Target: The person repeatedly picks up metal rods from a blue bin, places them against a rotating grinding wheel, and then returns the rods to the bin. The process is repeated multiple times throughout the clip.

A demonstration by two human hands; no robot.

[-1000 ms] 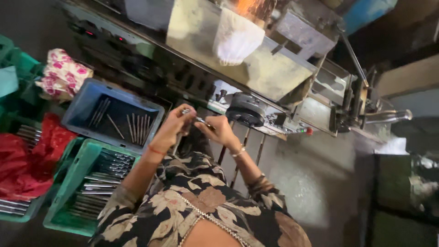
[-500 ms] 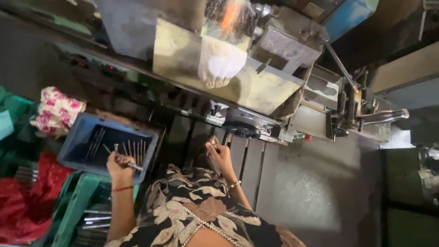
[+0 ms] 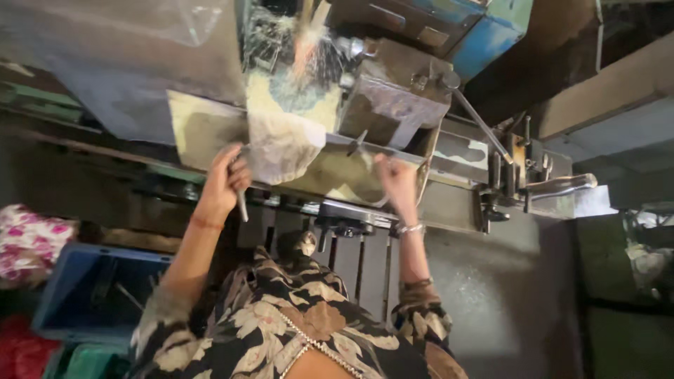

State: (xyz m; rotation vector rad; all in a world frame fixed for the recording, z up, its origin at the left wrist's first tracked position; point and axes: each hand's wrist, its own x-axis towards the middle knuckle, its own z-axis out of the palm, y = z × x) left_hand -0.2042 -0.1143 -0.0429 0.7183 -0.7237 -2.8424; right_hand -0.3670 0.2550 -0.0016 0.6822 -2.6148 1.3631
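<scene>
Both hands have risen from the blue crate (image 3: 77, 291) to the machine: left hand (image 3: 226, 184) grips a thin metal rod (image 3: 241, 203), its long axis pointing down, while right hand (image 3: 397, 184) pinches a metal piece (image 3: 359, 142).

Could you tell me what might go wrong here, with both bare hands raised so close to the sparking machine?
1. Sparks fly just above the bare left hand, which grips a thin metal rod; a burn seems possible.
2. The right hand reaches the metal tray edge beside the machine housing, so fingers could get pinched or cut.
3. The loose patterned sleeve might catch on the levers.
</scene>
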